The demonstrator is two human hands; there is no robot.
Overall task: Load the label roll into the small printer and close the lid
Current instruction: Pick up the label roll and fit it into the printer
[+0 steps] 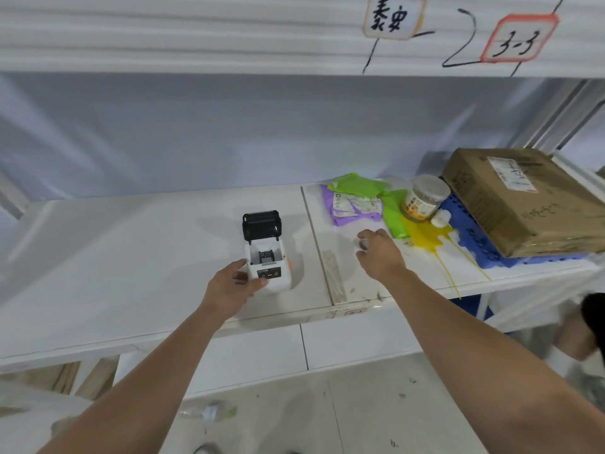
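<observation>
Your left hand (229, 286) wraps its grip around the small printer (270, 270) on the white counter (131, 257), thumb on its front. The black lid (261, 224) stands open at twelve o'clock; the bay shows no roll. Your right hand (379, 253), at three o'clock, curls over a small white thing, perhaps the label roll (363, 244); whether the grip has closed, I can't tell. Farther, at two o'clock, a lidded jar (425, 198) holds something pale yellow beside a yellow spill (425, 239).

Printer (270, 270) glossy white plastic; lid (261, 224) black; box (523, 201) matt cardboard, probably.
</observation>
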